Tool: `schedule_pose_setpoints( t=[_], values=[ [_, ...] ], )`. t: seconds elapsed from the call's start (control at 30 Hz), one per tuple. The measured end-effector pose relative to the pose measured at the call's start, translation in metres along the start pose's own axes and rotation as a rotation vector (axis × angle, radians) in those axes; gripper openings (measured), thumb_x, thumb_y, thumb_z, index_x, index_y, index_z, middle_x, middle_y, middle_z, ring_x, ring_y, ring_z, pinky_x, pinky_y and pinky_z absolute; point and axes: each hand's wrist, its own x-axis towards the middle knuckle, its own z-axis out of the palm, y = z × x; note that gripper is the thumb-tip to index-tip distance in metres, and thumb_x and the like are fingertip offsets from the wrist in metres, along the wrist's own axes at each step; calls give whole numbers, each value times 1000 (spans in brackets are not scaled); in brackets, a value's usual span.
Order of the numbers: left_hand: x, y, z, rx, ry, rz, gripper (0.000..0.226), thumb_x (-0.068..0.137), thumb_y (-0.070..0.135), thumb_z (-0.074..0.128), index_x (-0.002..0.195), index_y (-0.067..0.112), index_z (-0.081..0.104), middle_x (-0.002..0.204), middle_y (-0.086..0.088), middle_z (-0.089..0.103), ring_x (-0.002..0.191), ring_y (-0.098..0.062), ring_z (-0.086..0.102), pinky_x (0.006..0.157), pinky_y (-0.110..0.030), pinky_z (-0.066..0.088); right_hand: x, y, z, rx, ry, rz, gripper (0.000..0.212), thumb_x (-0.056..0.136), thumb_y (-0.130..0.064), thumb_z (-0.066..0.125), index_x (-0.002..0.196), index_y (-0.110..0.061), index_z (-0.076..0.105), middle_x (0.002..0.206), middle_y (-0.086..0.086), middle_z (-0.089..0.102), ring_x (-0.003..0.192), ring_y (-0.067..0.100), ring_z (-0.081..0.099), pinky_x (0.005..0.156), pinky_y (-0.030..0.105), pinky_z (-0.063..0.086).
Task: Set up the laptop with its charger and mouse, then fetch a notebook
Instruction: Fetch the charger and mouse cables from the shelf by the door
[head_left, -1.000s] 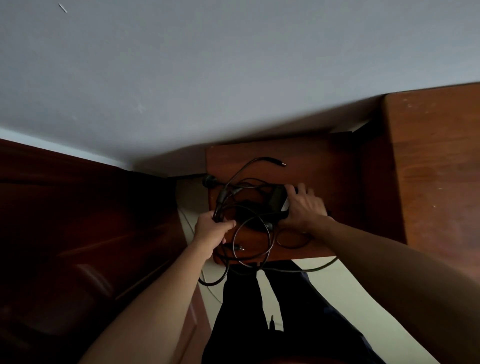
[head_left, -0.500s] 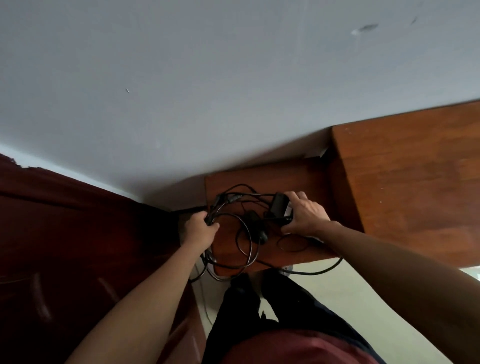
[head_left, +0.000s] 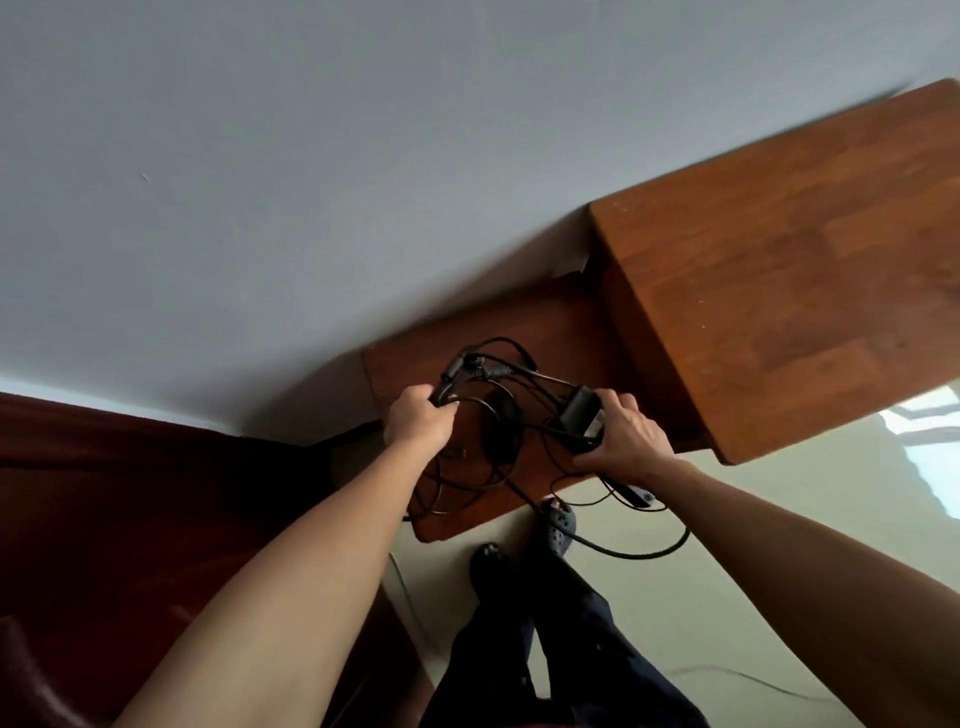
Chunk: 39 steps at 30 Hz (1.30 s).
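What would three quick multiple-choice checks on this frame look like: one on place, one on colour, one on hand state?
1. Where does the cable tangle lie?
A. on the low wooden shelf
B. on the floor
C. on the tall desk

2. What colour is the charger brick?
A. white
B. black
C. red

3. What is the left hand doing?
A. resting open and flat
B. closed round cables
C. hanging empty at the side

Answers:
1 A: the loops sit on the lower board, some trailing off its edge.
2 B: the brick is dark like its cords.
3 B: its fingers are curled round a bunch of cords, while the right hand grips the brick.
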Motion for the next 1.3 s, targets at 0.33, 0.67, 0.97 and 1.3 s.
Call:
schedule_pose_setpoints(
  t=[0.33,0.67,0.97,1.3],
  values=[
    [50,27,67,122,-149,-110,54,84,38,67,131,14,53,126,-12,60,115,-32,57,96,-42,49,35,33,36,226,-42,176,114,49,-50,80,143,-29,19,136,12,39,118,37,49,91,42,47],
    [46,26,129,361,-185,-130,93,60,57,80,131,15,35,122,-13,56,110,-36,58,82,-44,52,30,68,47,159,-114,239,112,58,-48,79,144,-32,10,135,12,36,118,36,51,90,42,49],
    [32,3,101,473,-190,17,84,56,62,76,116,14,43,114,-10,62,105,-32,62,77,-37,50,15,51,37,68,-132,199,109,56,-52,78,142,-28,15,130,10,39,111,37,54,91,46,49],
    [-19,4,15,574,-33,390,69,54,66,66,94,18,36,94,-9,67,85,-33,65,61,-32,43,-48,13,14,53,33,156,101,49,-55,75,134,-24,29,101,1,42,88,31,60,66,33,44]
  ],
)
